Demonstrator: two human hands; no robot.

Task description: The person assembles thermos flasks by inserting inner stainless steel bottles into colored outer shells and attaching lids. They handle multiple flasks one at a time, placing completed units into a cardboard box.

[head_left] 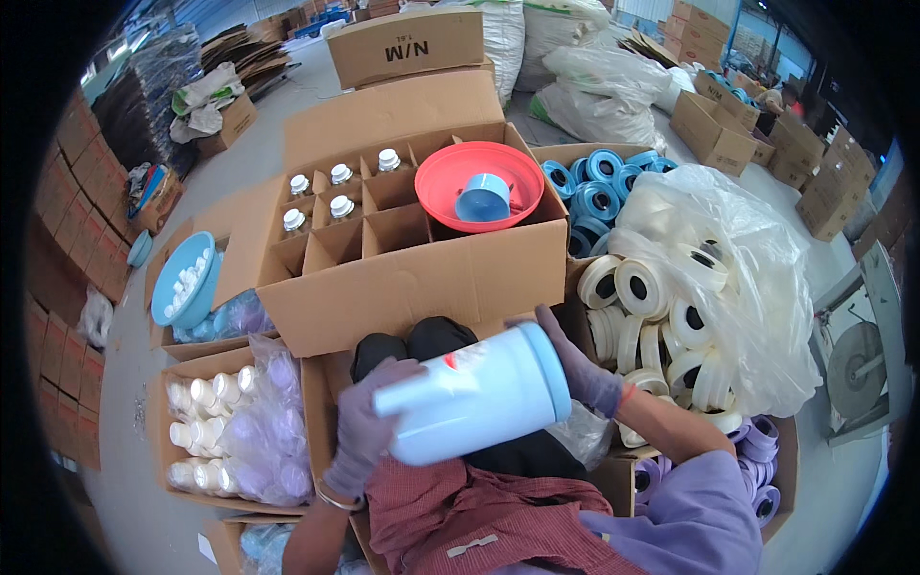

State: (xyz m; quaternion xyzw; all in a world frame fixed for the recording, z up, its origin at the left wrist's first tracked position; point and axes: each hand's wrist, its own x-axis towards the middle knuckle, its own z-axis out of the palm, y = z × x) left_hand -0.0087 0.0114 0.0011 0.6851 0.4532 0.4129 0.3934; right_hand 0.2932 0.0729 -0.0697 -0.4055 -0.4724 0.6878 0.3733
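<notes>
Jug (pixel 479 398): light blue, tipped on its side above your lap, held between your two hands, its darker blue rim toward your right
Left hand (pixel 372 414): gloved in grey, your fingers closed on the narrow part that juts from the jug's left end
Right hand (pixel 585 369): also gloved, gripping the rim end from its outer side; you cannot tell how far the hidden fingers wrap
Carton (pixel 422 283): open just beyond the jug, divided into cells, five white-capped bottles (pixel 341 207) standing in those on your left
Red bowl (pixel 436 177): resting over the carton's right cells, a blue cup (pixel 484 203) lying in it
Blue basin (pixel 161 287): left of the carton, holding small white caps (pixel 187 283)
White pieces (pixel 225 388): in the box to your left, beside bagged purple ones (pixel 278 422)
Cream rings (pixel 658 292): heaped to your right, partly under a clear bag (pixel 747 259)
Blue rings (pixel 613 204): boxed beyond the cream ones
Purple rings (pixel 760 443): near your right elbow
</notes>
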